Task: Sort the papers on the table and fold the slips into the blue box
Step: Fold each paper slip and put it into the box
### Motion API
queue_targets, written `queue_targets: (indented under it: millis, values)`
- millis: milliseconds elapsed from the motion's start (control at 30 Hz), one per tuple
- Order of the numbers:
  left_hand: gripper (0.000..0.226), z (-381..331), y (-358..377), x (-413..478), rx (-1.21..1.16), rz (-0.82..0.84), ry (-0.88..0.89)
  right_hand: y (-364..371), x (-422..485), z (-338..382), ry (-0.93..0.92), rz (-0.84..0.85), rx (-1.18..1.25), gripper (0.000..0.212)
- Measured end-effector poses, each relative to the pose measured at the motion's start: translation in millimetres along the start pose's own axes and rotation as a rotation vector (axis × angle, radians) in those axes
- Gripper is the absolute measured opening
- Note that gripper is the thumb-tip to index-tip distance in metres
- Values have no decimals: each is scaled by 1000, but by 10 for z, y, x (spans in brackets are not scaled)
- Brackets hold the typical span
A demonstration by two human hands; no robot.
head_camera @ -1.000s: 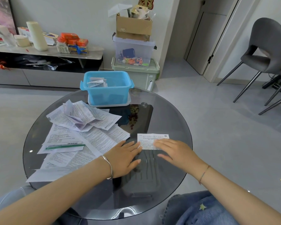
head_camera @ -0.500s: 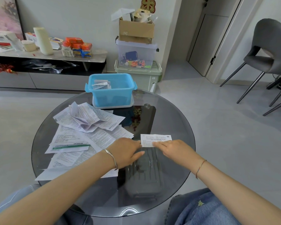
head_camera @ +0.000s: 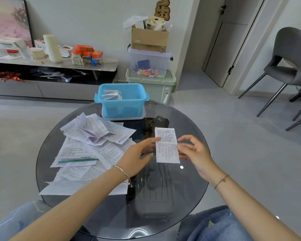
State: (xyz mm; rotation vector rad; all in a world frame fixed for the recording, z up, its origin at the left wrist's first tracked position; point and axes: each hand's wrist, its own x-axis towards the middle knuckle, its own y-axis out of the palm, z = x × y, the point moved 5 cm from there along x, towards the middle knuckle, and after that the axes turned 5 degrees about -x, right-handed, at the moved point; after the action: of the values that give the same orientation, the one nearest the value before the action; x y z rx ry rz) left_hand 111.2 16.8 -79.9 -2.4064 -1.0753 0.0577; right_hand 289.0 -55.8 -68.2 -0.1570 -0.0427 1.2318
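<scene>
box (head_camera: 123,106) behind papers (head_camera: 87,150), slip (head_camera: 167,146) at right

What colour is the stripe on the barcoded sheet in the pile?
The stripe is green; the head view shows it best.

Both bare forearms are extended forward and angled inward, so that the hands are held near each other. The left hand (head_camera: 137,153) is held palm down with its fingers nearly straight. Its index fingertip is laid against the left edge of a slip (head_camera: 167,145), and the thumb is spread below. The right hand (head_camera: 196,152) is turned palm inward with fingers loosely curled, and the slip's right edge is pinched by its fingertips at mid height.
</scene>
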Motion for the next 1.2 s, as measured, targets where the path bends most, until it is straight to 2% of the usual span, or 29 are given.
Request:
queue_targets:
  millis: [100, 233, 467, 733, 933, 1200]
  values:
    - [35, -59, -50, 10, -104, -110, 48, 37, -11, 10, 19, 35, 21, 16]
    - [31, -101, -90, 44, -285, -171, 39, 60, -25, 60, -19, 86, 35, 24]
    - [4, -182, -79, 81, -497, -256, 0, 70, -13, 173, -141, 2, 38, 6]
    - [18, -200, 15, 122, -713, -346, -137, 92, 11, 172, -112, -52, 72, 7]
    - [20, -192, 48, 131, -737, -394, -211, 122, 32, 150, -104, -66, 42, 12]
    - [3, -173, 67, 118, -674, -362, -223, 131, 31, 143, -130, -81, 42, 17]
